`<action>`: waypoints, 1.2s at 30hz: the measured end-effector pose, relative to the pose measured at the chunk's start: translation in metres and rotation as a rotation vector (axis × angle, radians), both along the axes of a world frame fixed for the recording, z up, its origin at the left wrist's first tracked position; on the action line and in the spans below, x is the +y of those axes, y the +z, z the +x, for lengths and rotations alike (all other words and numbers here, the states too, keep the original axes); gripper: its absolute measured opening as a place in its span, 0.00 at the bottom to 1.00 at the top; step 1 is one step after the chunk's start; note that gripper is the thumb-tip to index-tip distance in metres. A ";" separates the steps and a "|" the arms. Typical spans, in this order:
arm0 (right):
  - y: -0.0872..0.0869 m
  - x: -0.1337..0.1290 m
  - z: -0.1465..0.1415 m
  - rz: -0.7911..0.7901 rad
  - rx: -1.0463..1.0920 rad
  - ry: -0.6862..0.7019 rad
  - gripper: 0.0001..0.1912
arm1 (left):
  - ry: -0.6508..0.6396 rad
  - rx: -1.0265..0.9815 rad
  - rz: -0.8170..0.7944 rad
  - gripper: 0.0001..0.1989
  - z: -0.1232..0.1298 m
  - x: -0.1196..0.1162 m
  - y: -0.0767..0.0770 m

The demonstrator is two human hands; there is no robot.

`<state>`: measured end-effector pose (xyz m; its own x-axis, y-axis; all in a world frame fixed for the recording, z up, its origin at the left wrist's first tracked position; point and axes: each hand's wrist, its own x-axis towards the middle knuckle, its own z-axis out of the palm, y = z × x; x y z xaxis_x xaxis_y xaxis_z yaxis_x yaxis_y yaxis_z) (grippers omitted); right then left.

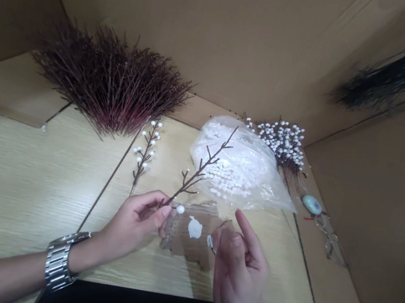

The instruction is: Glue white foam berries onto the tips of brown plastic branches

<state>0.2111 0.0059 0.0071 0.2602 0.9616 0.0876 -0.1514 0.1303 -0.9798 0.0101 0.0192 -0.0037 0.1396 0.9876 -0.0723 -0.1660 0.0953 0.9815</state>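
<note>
My left hand (147,214) pinches the lower end of a brown twig (198,174), which slants up to the right. One white berry (180,210) sits on the twig beside my fingertips. My right hand (241,256) is closed in a pinch with one finger extended; what it holds, if anything, is too small to make out. Between the hands lies a piece of cardboard (186,247) with a white blob (195,228) on it. Behind the twig rests a clear plastic bag (239,163) of white berries.
A big pile of bare brown twigs (117,80) stands at the back left, near one berried twig (144,152). Finished-looking berry twigs (282,141) lie at the back right, with an oval object (311,205) and glasses (331,240) nearby. Cardboard walls surround the table (26,184).
</note>
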 end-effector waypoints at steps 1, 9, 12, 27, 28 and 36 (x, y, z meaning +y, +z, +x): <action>0.001 0.000 -0.002 0.007 0.047 0.015 0.16 | 0.003 -0.003 -0.006 0.12 0.000 0.000 0.001; 0.013 0.005 -0.014 0.015 0.092 0.170 0.17 | 0.013 -0.007 -0.015 0.11 -0.003 -0.002 0.002; 0.013 0.004 -0.012 0.052 -0.012 0.179 0.17 | 0.009 0.001 -0.003 0.11 -0.003 -0.002 0.000; 0.028 -0.045 0.006 0.131 -0.757 0.780 0.19 | -0.023 -0.010 0.022 0.10 -0.002 -0.006 0.000; 0.030 -0.041 0.008 0.122 -0.791 0.736 0.17 | -0.031 -0.002 0.036 0.10 -0.002 -0.007 0.000; 0.029 -0.012 -0.004 0.201 -0.651 0.356 0.19 | -0.048 0.102 0.173 0.08 0.000 -0.009 0.005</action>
